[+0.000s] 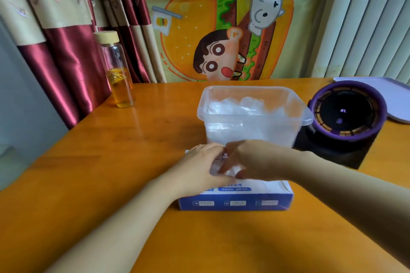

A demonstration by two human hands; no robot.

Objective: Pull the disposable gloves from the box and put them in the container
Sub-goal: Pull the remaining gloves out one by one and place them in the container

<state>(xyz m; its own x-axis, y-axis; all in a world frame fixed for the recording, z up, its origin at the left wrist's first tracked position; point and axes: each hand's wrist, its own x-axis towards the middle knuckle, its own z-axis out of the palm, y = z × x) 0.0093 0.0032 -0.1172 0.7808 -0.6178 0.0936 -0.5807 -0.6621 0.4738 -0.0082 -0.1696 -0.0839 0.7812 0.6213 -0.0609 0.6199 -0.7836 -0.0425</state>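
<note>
Upper left of frame: maroon and beige curtain (66,29). Left of centre, at the far edge of the orange wooden surface (133,150): one upright glass bottle (117,71) with a pale wooden lid, partly filled with amber liquid and fruit slices. Lower centre: left hand (199,166) laid on top of the blue-and-white glove box (235,201), fingers toward the opening; whether it grips anything cannot be told. Just beside it, at the box opening: one clear disposable glove (226,169), bunched. Right hand (255,162), fingers and thumb curled, pinching that glove, touching the left hand. Centre, directly behind the box: clear plastic container (253,121), open-topped, holding a heap of crumpled clear gloves (239,104). Upper centre, on the wall: cartoon burger cloth (221,35). Right of the container: purple-rimmed round device (346,111), black centre with small lit marks. Far right edge: white tray (395,95), partly cut off. Upper right: pale vertical blind (366,17).
</note>
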